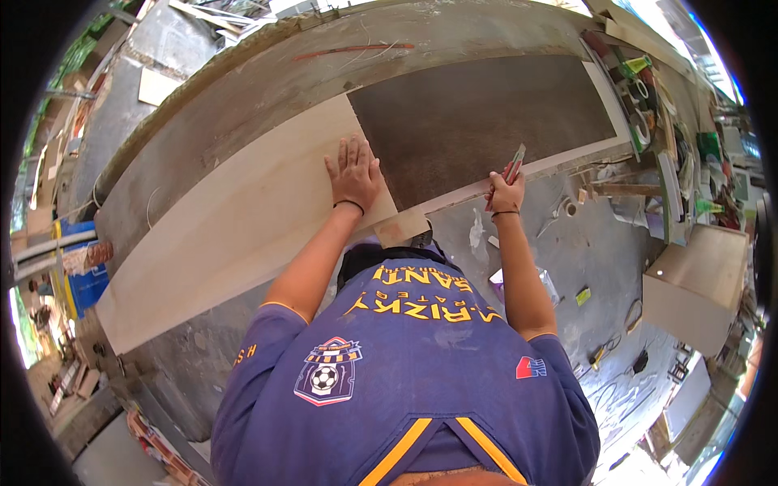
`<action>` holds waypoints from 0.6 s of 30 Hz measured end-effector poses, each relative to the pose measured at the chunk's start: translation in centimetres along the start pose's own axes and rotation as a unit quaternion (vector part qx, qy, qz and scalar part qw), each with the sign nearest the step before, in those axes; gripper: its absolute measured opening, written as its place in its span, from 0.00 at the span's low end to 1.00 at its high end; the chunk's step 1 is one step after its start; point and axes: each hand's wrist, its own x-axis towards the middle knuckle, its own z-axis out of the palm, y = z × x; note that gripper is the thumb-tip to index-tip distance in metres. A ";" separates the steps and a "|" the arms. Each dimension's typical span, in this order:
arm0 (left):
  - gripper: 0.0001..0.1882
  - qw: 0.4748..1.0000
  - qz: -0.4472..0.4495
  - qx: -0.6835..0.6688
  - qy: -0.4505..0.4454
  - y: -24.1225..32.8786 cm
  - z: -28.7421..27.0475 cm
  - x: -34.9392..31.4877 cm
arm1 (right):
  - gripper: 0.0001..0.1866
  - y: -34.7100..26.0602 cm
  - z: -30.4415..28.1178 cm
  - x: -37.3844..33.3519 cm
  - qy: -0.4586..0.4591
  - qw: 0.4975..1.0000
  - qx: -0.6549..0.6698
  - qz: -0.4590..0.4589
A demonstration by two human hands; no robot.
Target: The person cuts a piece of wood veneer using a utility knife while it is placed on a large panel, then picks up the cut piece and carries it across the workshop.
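Observation:
My left hand (pixel 355 172) lies flat, fingers stretched out, on a pale thin board (pixel 235 215) near its right edge. That board runs leftward along the workbench. In my right hand (pixel 506 194) is a red utility knife (pixel 514 164), its blade pointing up and away from me. The knife is over the near edge of a dark brown sheet (pixel 486 121), which lies just right of the pale board. A pale strip (pixel 541 164) borders the dark sheet along its near and right sides. A small pale piece (pixel 401 229) juts from the bench's near edge by my body.
A thin red stick (pixel 352 52) lies on the far part of the bench (pixel 284 77). Tape rolls and tools (pixel 640 105) crowd its right end. A box-like pale cabinet (pixel 697 287) stands on the right. At the left is a blue container (pixel 85 275). Cables lie on the floor (pixel 604 389).

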 end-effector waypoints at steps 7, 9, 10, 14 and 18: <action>0.26 1.000 -0.016 0.009 -0.006 0.3 -0.1 -0.3 | 0.22 -1.2 -0.8 -0.6 -0.038 0.993 -0.009 -0.109; 0.27 1.000 -0.016 0.007 0.003 0.3 0.1 -0.2 | 0.22 -2.0 -1.0 -1.0 -0.046 0.994 -0.014 -0.096; 0.27 1.000 -0.017 0.013 0.002 0.3 0.1 -0.1 | 0.22 -2.2 -1.2 -1.0 -0.048 0.995 -0.016 -0.090; 0.26 1.000 -0.019 0.017 0.001 0.5 0.1 0.1 | 0.20 -1.2 -1.3 0.3 -0.022 0.979 -0.047 -0.196; 0.27 0.999 -0.030 0.018 0.015 0.6 0.0 0.1 | 0.19 -3.0 -0.2 -0.1 -0.011 0.965 -0.054 -0.256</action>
